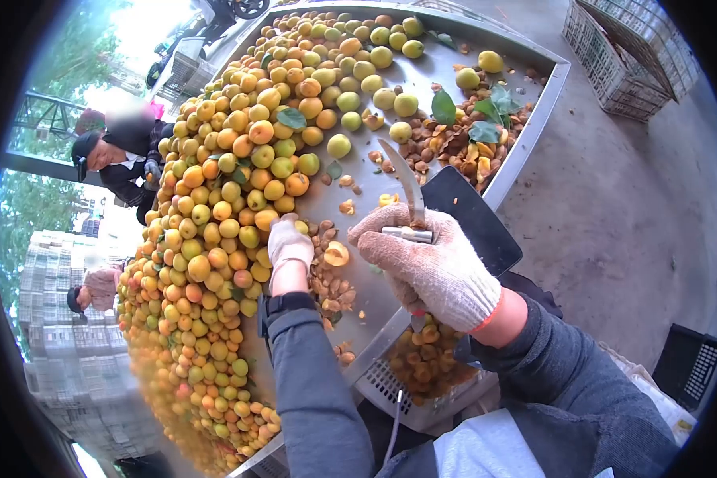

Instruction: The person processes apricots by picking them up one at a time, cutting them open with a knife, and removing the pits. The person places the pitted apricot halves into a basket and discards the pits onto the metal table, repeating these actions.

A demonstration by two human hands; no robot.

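My right hand (434, 259), in a whitish glove with a brown-stained palm side, is closed round the metal handle of a curved knife (410, 183), its blade pointing up and away. Further left, my gloved left hand (289, 243) reaches to the edge of a large heap of yellow-orange apricots (215, 199). Its fingers are bent against the fruit, and whether they grip one is hidden. Beside it on the metal table (366, 307) lie brown pits (331, 287) and an opened apricot (336, 253).
Pits and leaves (486, 131) fill the table's far right corner, near a dark flat panel (470, 219). Below my right hand, a white crate (382, 382) holds apricot halves (426, 358). Two people (123, 159) are at the left. Crates (621, 60) stand back right.
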